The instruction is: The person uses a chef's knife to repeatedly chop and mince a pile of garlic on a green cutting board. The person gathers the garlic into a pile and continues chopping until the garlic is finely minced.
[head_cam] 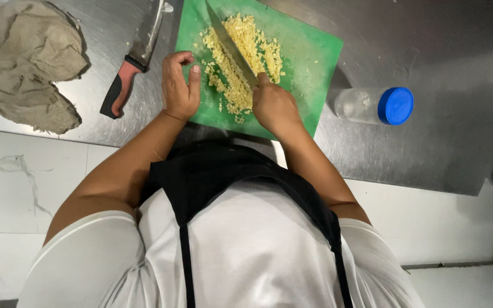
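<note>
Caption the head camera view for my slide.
Right hand holds steel chef's knife over minced yellow pile on green plastic cutting board; left hand rests beside.

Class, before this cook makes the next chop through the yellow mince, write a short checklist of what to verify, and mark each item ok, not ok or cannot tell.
1. Right hand grips chopping knife: ok.
2. Left hand clear of the blade: ok.
3. Mince all on green board: ok.
4. Board steady on counter: cannot tell.
5. Spare knife and capped jar off the board: ok.
</note>
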